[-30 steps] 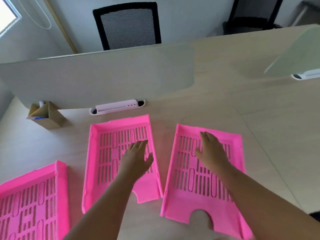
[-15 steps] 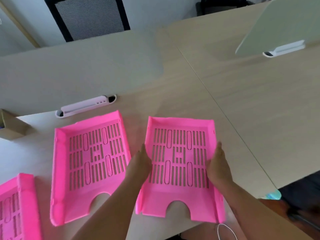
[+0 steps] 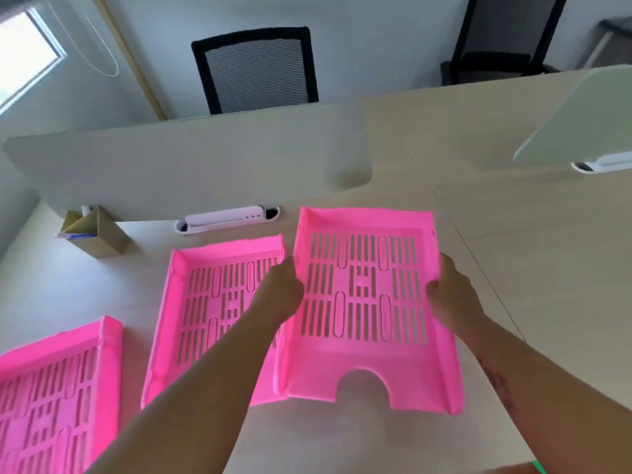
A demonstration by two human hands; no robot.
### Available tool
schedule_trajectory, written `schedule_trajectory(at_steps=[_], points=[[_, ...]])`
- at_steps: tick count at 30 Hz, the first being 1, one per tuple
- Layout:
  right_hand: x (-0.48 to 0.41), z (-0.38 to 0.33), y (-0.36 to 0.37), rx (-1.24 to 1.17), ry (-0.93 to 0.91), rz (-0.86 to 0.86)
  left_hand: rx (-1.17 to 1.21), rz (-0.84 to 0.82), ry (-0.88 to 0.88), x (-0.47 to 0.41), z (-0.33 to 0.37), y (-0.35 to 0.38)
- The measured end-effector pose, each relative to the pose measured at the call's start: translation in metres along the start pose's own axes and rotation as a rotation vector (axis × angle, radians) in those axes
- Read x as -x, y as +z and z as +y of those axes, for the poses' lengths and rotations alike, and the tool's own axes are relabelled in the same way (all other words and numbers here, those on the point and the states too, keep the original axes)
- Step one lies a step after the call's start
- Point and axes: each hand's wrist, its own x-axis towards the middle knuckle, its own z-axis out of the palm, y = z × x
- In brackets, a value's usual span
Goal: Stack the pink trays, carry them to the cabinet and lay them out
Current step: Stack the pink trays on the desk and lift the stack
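Observation:
Three pink slotted trays are in the head view. The right tray (image 3: 366, 302) is lifted off the desk and held by both side walls: my left hand (image 3: 282, 290) grips its left wall, my right hand (image 3: 451, 295) its right wall. Its left edge overlaps the middle tray (image 3: 205, 302), which lies flat on the desk under my left forearm. The left tray (image 3: 51, 388) lies at the bottom left, partly cut off by the frame.
A low grey divider panel (image 3: 188, 172) runs along the back of the desk (image 3: 513, 268), with a white cable slot (image 3: 227, 220) below it. A brown cardboard holder (image 3: 95, 230) stands at the left. Two black chairs (image 3: 256, 66) stand behind the desk.
Both hands went from resting on two trays to gripping the right tray's sides. That tray has since come up off the desk and shifted left, over the middle tray's edge.

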Motion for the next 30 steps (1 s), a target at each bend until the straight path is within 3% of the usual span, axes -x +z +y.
schedule_trajectory(at_steps=[12, 19, 30], points=[[0.032, -0.166, 0.124, -0.020, -0.279, -0.288, 0.014, 0.229, -0.373, 0.053, -0.163, -0.116], [0.041, -0.187, 0.168, -0.007, -0.219, -0.286, 0.042, 0.221, -0.399, 0.047, -0.202, -0.118], [0.035, -0.191, 0.189, 0.052, -0.152, -0.123, 0.141, 0.185, -0.356, 0.025, -0.226, -0.112]])
